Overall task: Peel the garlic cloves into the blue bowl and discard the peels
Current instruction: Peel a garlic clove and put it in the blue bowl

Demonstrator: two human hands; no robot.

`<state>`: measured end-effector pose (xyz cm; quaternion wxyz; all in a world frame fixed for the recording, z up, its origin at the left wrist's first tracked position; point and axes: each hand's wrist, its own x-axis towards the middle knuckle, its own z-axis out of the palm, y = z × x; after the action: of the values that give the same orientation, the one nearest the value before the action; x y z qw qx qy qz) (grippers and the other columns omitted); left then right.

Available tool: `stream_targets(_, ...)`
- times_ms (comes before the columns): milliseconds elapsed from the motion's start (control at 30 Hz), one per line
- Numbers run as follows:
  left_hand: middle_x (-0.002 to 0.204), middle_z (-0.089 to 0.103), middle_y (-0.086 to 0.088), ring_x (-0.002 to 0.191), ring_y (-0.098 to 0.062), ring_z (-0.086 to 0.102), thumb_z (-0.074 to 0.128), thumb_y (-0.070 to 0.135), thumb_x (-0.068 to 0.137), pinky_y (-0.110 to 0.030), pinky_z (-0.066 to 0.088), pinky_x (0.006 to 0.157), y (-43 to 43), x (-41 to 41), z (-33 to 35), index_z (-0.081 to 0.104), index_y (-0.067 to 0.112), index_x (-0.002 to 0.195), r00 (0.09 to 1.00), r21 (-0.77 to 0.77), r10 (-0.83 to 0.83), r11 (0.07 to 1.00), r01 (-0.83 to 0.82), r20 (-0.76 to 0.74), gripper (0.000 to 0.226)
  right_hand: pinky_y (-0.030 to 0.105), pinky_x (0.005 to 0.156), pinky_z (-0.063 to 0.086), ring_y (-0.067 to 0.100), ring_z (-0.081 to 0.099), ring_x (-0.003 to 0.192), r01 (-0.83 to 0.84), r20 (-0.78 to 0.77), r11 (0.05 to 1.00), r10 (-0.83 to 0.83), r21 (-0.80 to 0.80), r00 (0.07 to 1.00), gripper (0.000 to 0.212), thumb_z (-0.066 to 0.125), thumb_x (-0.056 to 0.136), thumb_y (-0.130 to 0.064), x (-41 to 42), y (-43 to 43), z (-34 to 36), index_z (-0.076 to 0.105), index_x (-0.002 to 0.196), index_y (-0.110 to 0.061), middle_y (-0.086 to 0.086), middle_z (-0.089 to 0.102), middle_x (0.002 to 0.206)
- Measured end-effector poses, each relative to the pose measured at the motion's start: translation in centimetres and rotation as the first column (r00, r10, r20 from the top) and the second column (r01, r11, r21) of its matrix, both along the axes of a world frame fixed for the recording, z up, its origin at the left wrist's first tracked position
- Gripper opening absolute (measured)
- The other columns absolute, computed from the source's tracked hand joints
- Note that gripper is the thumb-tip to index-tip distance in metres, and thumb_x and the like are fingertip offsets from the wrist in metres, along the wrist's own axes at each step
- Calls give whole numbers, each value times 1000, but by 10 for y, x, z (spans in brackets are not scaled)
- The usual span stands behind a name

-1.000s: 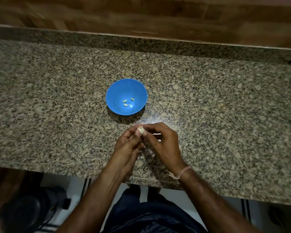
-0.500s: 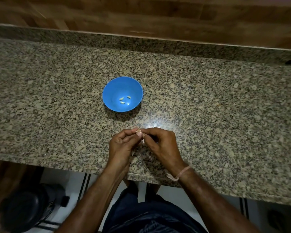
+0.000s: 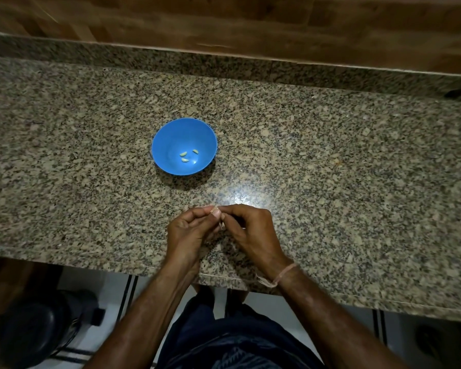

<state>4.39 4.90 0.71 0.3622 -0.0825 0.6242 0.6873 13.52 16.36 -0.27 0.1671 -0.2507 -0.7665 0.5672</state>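
Left hand [image 3: 189, 233] and right hand [image 3: 253, 233] drew back from blue bowl [image 3: 157, 139], both pinching a garlic clove [image 3: 214, 209] mid-peel; three peeled cloves [image 3: 188, 155] in, discard pending.

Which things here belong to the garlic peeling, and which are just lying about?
In the job: blue bowl; three peeled cloves inside it; garlic clove pinched between left hand and right hand.
Just about: granite counter; dark object on the floor, lower left; thread band on the right wrist.

A home kitchen: a speckled granite tabletop [image 3: 330, 161] with raised back edge, wood-look wall [image 3: 250, 20] behind, white tiled floor [image 3: 104, 288] below.
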Motion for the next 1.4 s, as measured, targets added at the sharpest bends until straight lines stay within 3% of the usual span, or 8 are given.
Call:
stream_targets(300, 100, 79, -15, 91, -21, 77, 71, -3, 89, -26, 62, 78, 3, 0, 2, 71, -1, 109, 1000, 5, -21, 1000, 21, 7, 20, 37, 85, 63, 5, 75, 93, 10, 20, 997, -8, -77, 1000, 17, 72, 98, -17, 2, 6, -3, 81, 112, -15, -7, 81, 100)
stream_targets(467, 102, 78, -16, 97, -26, 77, 73, 0, 88, -30, 62, 85, 2, 0, 5, 72, -1, 110, 999, -19, -40, 999, 39, -20, 23, 37, 84, 63, 3, 75, 92, -29, 29, 999, 29, -19, 999, 18, 74, 98, -20, 2, 12, -2, 81, 113, -16, -7, 81, 102)
stream_targets(767, 98, 79, -17, 93, -25, 77, 76, 0, 87, -24, 61, 75, 6, 4, 9, 73, -3, 108, 999, -40, -12, 999, 11, -39, 21, 37, 69, 60, 7, 72, 76, -3, 30, 991, -1, 132, 1000, 16, 68, 101, -26, -1, 0, -3, 79, 102, -13, -6, 77, 84)
stream_targets(900, 97, 79, -16, 89, -24, 78, 77, 1, 87, -24, 61, 74, 8, 4, 7, 73, -2, 105, 1000, -66, -4, 998, 2, -27, 18, 39, 69, 59, 8, 71, 74, -20, 50, 993, 14, 115, 999, 17, 67, 102, -27, -1, 2, -5, 77, 99, -14, -6, 75, 81)
stream_targets(1400, 97, 79, -16, 90, -25, 78, 77, 3, 87, -30, 63, 81, 2, 4, -2, 72, -2, 106, 993, -59, 50, 997, -44, 106, 20, 39, 73, 57, 15, 70, 82, -101, 99, 962, 78, 255, 992, 18, 62, 103, -23, -3, -1, -17, 77, 110, -15, 0, 77, 94)
